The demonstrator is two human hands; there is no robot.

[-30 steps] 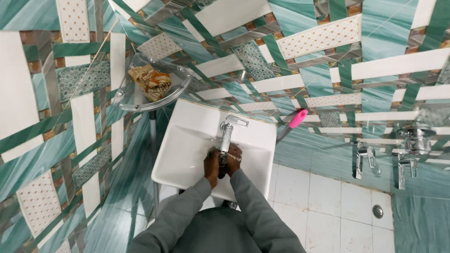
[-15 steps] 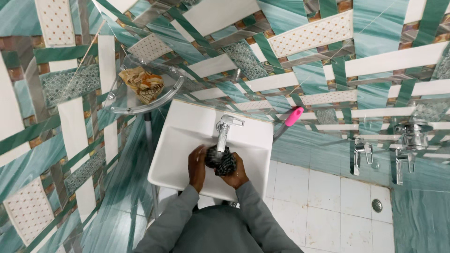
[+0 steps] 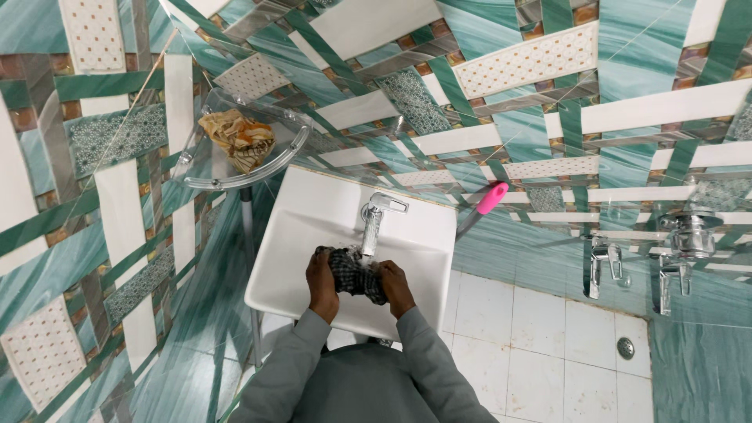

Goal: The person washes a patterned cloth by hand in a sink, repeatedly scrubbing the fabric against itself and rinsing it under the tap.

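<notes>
Both my hands are over the white wash basin, under the chrome tap, from which water runs. My left hand and my right hand grip the two ends of a dark checked cloth, stretched between them just below the tap's spout. My grey sleeves reach in from the bottom of the view.
A clear glass corner shelf holds a crumpled brown-yellow cloth left of the basin. A pink-handled tool leans against the tiled wall to the right. Chrome wall taps are further right, with a floor drain below.
One second ago my hands were pressed together under the tap. They have moved apart and spread the dark cloth out between them.
</notes>
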